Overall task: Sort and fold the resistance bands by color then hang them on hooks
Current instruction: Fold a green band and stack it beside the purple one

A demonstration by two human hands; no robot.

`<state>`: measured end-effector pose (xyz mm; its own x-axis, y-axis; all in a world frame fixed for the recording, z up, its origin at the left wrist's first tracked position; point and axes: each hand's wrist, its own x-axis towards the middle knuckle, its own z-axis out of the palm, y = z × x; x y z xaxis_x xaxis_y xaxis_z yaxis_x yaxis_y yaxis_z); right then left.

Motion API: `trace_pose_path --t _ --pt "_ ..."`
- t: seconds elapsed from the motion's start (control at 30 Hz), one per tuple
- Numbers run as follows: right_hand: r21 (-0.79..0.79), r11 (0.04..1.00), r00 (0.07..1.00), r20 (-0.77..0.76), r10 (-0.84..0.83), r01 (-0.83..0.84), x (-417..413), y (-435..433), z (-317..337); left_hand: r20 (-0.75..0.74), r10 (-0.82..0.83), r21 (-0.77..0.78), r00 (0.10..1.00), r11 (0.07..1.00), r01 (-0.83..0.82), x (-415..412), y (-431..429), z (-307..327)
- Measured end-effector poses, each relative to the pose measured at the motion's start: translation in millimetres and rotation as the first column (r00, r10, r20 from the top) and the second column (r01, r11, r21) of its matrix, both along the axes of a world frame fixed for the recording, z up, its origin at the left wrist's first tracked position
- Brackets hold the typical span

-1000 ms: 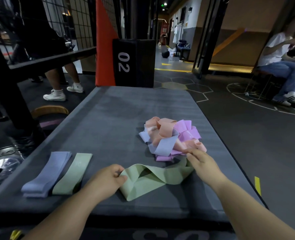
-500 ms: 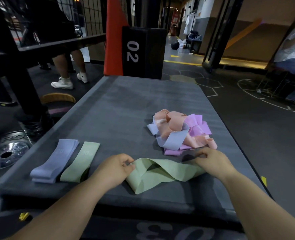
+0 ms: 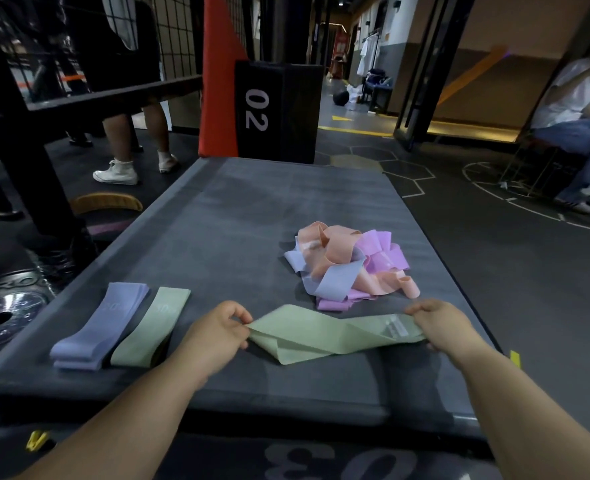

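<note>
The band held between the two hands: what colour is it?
Pale sage green. The band shows clearly in the head view, the only one.

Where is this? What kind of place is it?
Most likely a gym: a black box numbered 02, a metal weight plate on the floor, and stretchy bands piled on a mat.

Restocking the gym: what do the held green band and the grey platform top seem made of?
Green band: likely matte stretch fabric; it twists limply and carries a pale label. Platform top: probably padded vinyl or foam, dull grey with scuffed streaks.
</note>
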<state>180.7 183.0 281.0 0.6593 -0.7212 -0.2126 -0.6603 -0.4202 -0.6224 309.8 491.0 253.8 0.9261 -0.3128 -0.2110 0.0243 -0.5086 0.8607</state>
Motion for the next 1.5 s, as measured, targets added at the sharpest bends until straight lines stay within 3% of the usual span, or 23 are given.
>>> trace_pose_path --t 0.23,0.47,0.53,0.67,0.77,0.9,1.03,1.1,1.27,1.5 --pt "-0.006 1.0 0.999 0.043 0.006 -0.006 -3 -4 -4 0.12 -0.044 -0.007 0.992 0.999 0.046 -5 -2 2" --pt "0.042 0.997 0.968 0.242 -0.072 0.064 -4 -8 -1 0.077 0.092 -0.271 0.993 0.96 -0.069 -6 -8 9" --pt "0.027 0.999 0.98 0.191 -0.052 0.047 -4 -8 -2 0.122 0.061 -0.21 0.991 0.977 -0.034 -4 -7 8" --pt "-0.123 0.985 0.987 -0.12 0.108 -0.123 -6 -4 -5 0.265 -0.13 0.183 0.956 0.98 0.083 0 -3 3" --pt "-0.131 0.981 0.982 -0.142 0.125 -0.144 -5 -1 -4 0.249 -0.201 0.36 0.947 0.927 0.102 0 -2 9" --pt "-0.132 0.974 0.974 -0.153 0.166 -0.186 -5 2 -2 0.255 -0.235 0.423 0.938 0.899 0.111 1 -4 10" --pt "-0.133 0.963 0.966 -0.143 0.215 -0.235 -5 3 -3 0.318 -0.159 0.398 0.935 0.917 0.021 -9 -7 9" --pt "-0.139 0.96 0.965 -0.135 0.226 -0.244 -5 3 -3 0.329 -0.116 0.349 0.937 0.937 -0.007 -12 -10 10" --pt "-0.172 0.959 0.969 -0.138 0.204 -0.226 -9 1 -5 0.199 -0.103 0.158 0.975 0.985 0.072 -16 -19 13" --pt "-0.179 0.968 0.978 -0.145 0.152 -0.177 -14 -4 -4 0.203 -0.315 0.475 0.927 0.86 0.189 -21 -12 13"
